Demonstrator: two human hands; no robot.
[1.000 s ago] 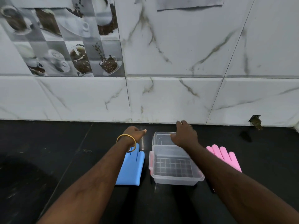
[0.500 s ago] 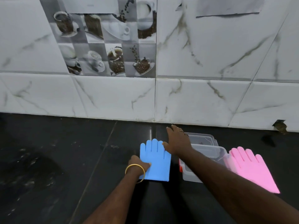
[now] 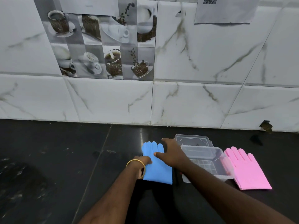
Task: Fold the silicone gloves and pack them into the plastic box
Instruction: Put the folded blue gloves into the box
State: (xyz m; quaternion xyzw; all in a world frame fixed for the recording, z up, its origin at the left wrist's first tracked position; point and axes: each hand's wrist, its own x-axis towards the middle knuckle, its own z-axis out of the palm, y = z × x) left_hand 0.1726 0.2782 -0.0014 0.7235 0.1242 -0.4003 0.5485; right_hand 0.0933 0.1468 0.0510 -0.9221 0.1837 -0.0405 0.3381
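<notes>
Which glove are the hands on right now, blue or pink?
The blue glove, left of the plastic box; both the left hand and right hand rest on it. The pink glove lies untouched to the right.

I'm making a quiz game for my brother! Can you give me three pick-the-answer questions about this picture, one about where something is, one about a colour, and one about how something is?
1. Where is the pink glove?
A. Inside the box
B. On the counter, right of the plastic box
C. On the wall

2. What colour is the glove under the hands?
A. Blue
B. Green
C. Yellow

3. How is the plastic box?
A. Shut with its lid
B. Upside down
C. Open, no gloves inside

Answers:
1. B, the pink glove lies flat beside the box's right wall.
2. A, the left hand and right hand are both on the blue glove.
3. C, the lid lies behind the box, and its grid floor shows bare.
</notes>
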